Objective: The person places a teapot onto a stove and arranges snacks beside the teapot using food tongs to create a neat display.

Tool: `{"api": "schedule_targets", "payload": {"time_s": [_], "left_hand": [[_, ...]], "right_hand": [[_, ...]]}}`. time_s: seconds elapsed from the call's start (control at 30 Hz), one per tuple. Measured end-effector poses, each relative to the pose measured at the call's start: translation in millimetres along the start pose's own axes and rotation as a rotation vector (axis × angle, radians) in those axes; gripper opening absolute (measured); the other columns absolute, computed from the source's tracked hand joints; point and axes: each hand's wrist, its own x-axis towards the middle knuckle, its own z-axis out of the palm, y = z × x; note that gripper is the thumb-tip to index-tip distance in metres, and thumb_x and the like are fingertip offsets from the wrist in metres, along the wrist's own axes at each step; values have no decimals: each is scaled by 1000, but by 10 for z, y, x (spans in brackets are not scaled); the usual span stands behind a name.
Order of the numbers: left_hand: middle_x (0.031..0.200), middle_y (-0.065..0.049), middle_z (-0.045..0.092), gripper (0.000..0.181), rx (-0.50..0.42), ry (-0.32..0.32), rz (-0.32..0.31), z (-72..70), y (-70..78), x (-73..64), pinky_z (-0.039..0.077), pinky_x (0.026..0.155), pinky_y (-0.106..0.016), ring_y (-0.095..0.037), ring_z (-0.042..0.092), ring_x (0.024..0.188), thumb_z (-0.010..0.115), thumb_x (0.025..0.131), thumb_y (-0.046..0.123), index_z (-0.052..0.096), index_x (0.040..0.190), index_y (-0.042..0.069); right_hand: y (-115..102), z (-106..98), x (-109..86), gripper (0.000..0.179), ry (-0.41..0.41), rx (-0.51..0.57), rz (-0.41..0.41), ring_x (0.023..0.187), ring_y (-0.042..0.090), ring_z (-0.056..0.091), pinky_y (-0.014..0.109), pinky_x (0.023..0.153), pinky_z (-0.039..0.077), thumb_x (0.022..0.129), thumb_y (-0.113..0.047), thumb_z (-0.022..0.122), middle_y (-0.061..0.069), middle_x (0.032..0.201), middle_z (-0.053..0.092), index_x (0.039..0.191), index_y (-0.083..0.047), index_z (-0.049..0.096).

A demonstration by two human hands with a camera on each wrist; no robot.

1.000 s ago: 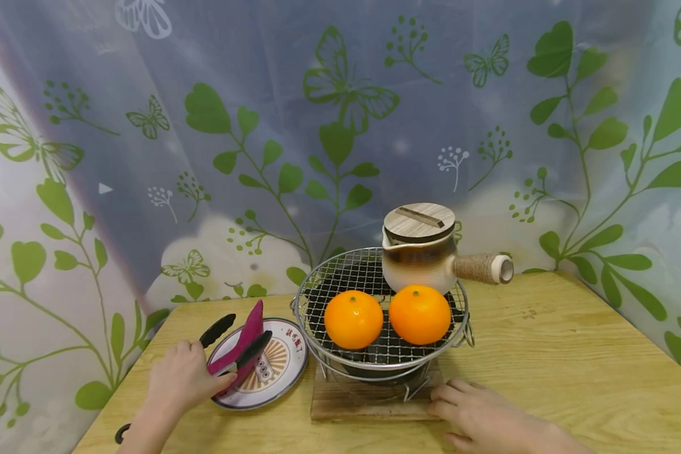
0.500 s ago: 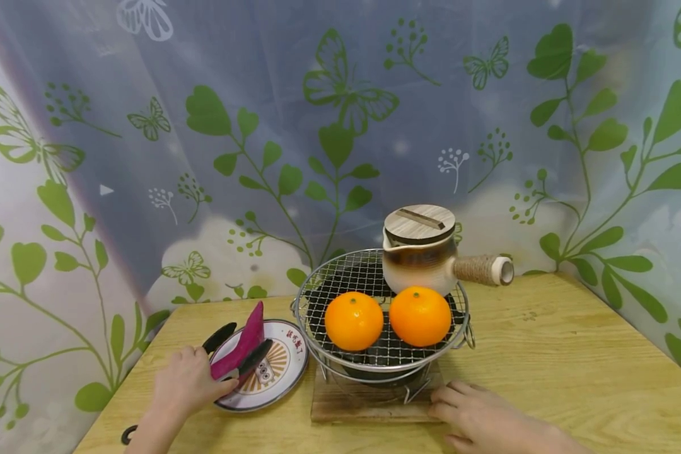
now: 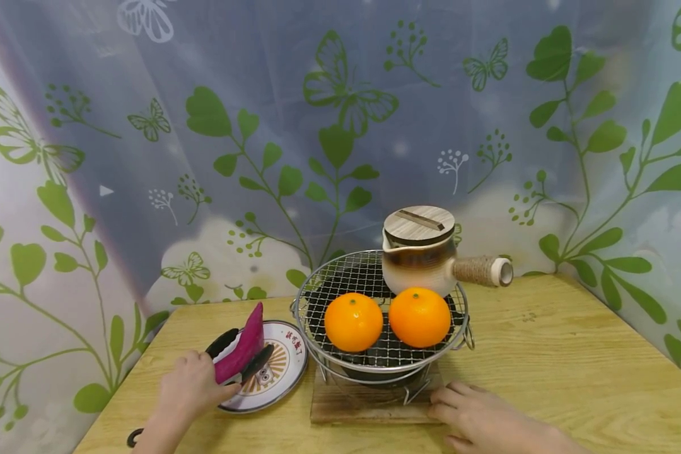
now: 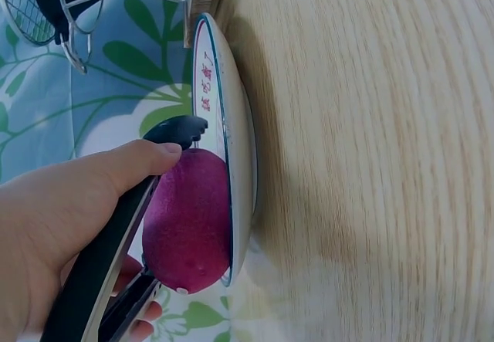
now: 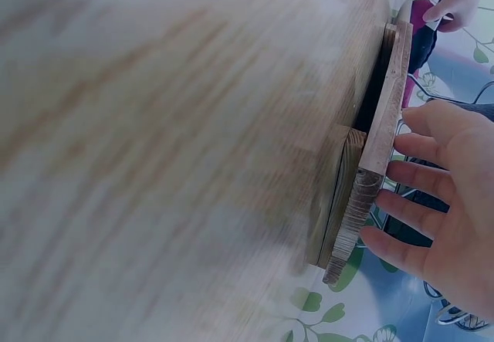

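My left hand grips a pair of black-tipped tongs, thumb on one arm in the left wrist view. The tongs' two tips lie on either side of a purple sweet potato, which rests on a white patterned plate. In the left wrist view the sweet potato sits against the plate's inner face. Whether both tips press on it, I cannot tell. My right hand rests at the right corner of a wooden board, fingers extended; it holds nothing.
On the board stands a round grill with a wire mesh. Two oranges sit on the mesh, with a lidded clay pot behind them. Its rope-wrapped handle juts right. A patterned cloth hangs behind the table.
My left hand has moved slightly right with the tongs, and the tips have come closer around the sweet potato. The right hand stays in place.
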Motion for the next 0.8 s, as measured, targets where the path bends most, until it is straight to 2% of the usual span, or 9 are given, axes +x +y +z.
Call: {"api": "schedule_targets", "payload": {"time_s": [0.37,0.57,0.8], "left_hand": [[77,-17,49,73,40,25,18,47,-11,-12,47,55,-48,-33,52,73,74,63,56,55,84,-11],[76,-16,47,71,52,29,7,73,-4,-19,47,55,-48,-32,51,72,74,64,54,54,84,-12],[75,-17,47,71,84,91,27,112,30,-44,47,52,-48,-34,51,72,77,63,50,52,84,-13]], "right_hand": [[-3,1,3,31,-15,31,22,92,16,53,31,74,49,82,-33,67,1,108,59,108,-15,63],[-5,-7,5,31,-10,28,20,92,16,53,31,74,49,82,-32,67,1,108,59,108,-15,63],[-8,-7,1,30,-22,37,23,92,16,53,30,73,49,83,-32,66,1,108,59,107,-15,63]]}}
